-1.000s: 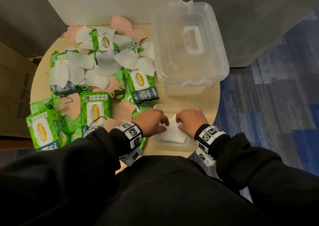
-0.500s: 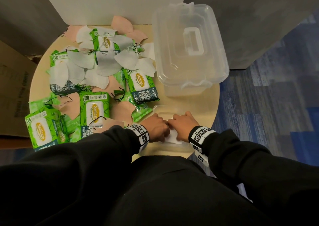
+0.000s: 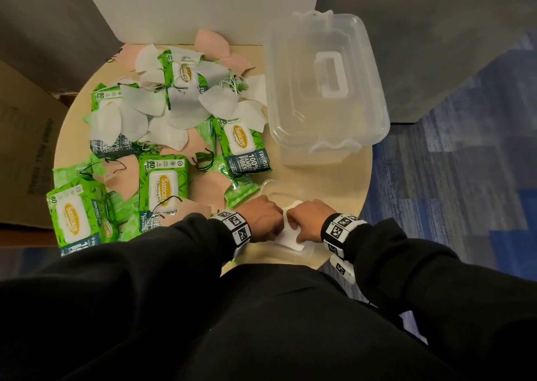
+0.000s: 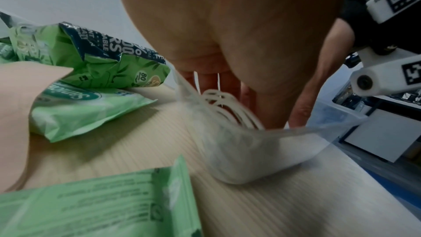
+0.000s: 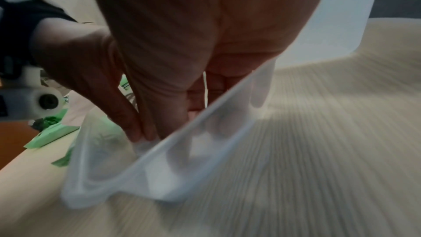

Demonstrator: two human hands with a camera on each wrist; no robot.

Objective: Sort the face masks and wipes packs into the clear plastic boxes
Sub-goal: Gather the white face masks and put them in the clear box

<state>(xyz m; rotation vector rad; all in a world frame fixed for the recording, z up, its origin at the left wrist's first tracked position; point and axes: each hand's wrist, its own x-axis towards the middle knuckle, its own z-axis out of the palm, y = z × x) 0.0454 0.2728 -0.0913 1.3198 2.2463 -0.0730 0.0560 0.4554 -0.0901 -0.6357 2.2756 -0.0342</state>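
Head view: at the lower centre of the frame, a white face mask (image 3: 290,232) is pressed down into a small clear box (image 3: 268,187) by the left hand (image 3: 266,220) and the right hand (image 3: 308,220), which are set side by side and nearly touching. Both hands are bent over the mask with knuckles up; whether the mask is pinched or only pushed cannot be told from here. The small box is seen at the near edge of the round counter (image 3: 343,177). A large clear box (image 3: 325,89), lid on, is seen at the upper right. Green wipes packs (image 3: 161,188) and loose white and pink masks (image 3: 186,110) are spread across the left half of the counter. Black sleeves (image 3: 145,264) and tagged wristbands (image 3: 236,226) fill the lower frame.

Left wrist view: the left hand (image 4: 227,42) is pointed downward at the centre, its fingers (image 4: 268,114) reaching straight into the small box (image 4: 239,150), where white ear loops (image 4: 223,100) are bunched against them. The grip is open, with nothing curled round. Wipes packs (image 4: 91,57) lie at the left.

Right wrist view: the right hand (image 5: 182,33) is lowered into the small box (image 5: 159,168), fingertips (image 5: 164,125) pressed on white material at the bottom. The left hand (image 5: 86,69) is seen just beside it, at the left of the frame. The large box (image 5: 330,24) stands at the upper right.
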